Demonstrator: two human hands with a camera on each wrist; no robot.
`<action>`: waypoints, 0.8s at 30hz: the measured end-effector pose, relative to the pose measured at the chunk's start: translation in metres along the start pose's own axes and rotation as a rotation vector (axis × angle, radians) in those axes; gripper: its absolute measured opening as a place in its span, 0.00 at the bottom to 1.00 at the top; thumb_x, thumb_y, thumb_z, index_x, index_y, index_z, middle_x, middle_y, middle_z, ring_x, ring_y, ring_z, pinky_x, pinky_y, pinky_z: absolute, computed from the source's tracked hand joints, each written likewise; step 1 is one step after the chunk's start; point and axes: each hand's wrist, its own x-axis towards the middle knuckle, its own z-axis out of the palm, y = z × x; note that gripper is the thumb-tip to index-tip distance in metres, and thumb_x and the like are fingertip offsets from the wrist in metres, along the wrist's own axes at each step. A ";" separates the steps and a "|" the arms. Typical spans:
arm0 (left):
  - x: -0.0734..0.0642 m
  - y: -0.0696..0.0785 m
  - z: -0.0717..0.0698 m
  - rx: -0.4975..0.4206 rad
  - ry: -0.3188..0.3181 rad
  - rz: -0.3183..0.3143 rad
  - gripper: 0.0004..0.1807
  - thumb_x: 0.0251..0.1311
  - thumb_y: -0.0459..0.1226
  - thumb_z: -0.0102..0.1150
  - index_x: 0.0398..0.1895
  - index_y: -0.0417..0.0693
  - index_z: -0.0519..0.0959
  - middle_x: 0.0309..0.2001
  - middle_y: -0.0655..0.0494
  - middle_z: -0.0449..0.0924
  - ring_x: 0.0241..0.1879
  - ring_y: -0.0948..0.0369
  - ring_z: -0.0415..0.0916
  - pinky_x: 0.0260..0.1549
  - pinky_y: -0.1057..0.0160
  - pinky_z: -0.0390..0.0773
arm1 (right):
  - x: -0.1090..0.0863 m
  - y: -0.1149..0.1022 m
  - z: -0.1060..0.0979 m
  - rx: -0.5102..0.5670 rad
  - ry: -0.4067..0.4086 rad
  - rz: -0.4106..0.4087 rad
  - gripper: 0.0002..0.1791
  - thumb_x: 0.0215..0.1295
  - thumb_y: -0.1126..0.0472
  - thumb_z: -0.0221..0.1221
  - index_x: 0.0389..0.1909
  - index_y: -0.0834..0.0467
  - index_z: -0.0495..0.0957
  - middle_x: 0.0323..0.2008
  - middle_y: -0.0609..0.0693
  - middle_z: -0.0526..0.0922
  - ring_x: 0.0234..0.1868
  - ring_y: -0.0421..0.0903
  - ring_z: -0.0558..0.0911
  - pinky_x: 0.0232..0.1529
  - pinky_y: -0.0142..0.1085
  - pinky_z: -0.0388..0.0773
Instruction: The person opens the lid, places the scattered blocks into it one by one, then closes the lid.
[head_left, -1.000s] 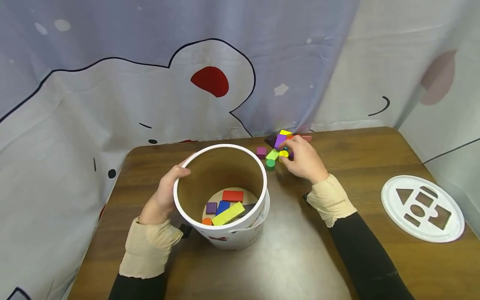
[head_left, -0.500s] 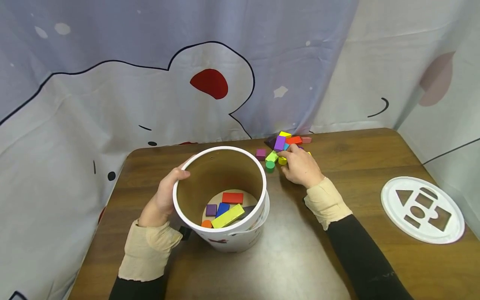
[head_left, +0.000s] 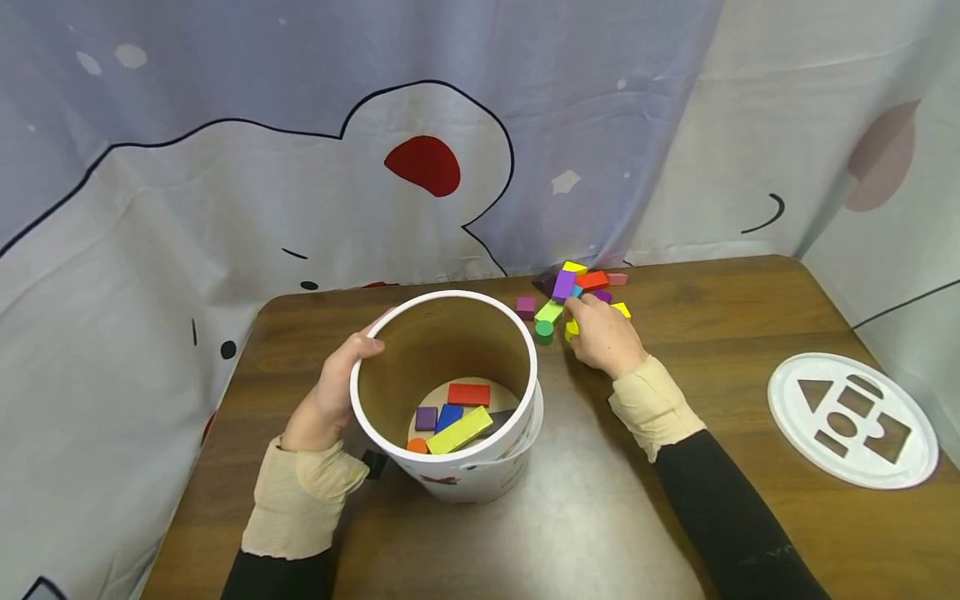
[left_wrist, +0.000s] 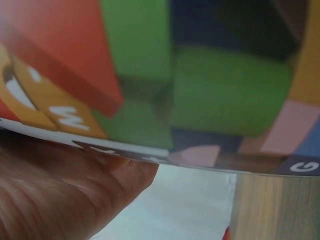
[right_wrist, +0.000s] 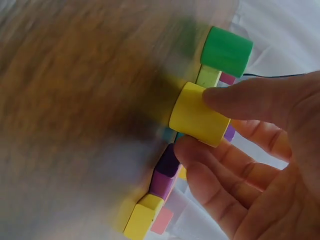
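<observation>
The yellow cylinder [right_wrist: 200,115] is pinched between the thumb and a fingertip of the right hand [head_left: 603,337], at the near side of a loose pile by the table's [head_left: 720,317] back edge; whether it is lifted cannot be told. Just beside it, the green cylinder [head_left: 543,332], the lime block [head_left: 550,312] and the magenta cube [head_left: 526,308] are seen, with the purple block [head_left: 565,286] leaned in the pile behind. The bucket [head_left: 468,485] is gripped by the left hand [head_left: 337,387], whose thumb is hooked over the rim; the other fingers are mostly hidden by the wall, so their set cannot be told. On the bucket's floor, the red slab [head_left: 468,394], the blue piece [head_left: 448,417], the purple square [head_left: 426,418] and the orange piece [head_left: 417,446] are surrounded by the wall, and a dark piece is partly covered by the yellow bar [head_left: 459,431]. Well apart, at the right, the lid [head_left: 802,429] is laid flat, pierced with shaped holes.
</observation>
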 end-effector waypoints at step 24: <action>-0.001 0.003 -0.001 0.024 0.005 0.013 0.34 0.66 0.38 0.29 0.76 0.34 0.56 0.63 0.56 0.74 0.65 0.56 0.70 0.66 0.58 0.71 | -0.015 -0.030 -0.061 0.164 0.142 -0.120 0.14 0.53 0.65 0.66 0.42 0.58 0.79 0.37 0.52 0.81 0.33 0.51 0.76 0.36 0.44 0.74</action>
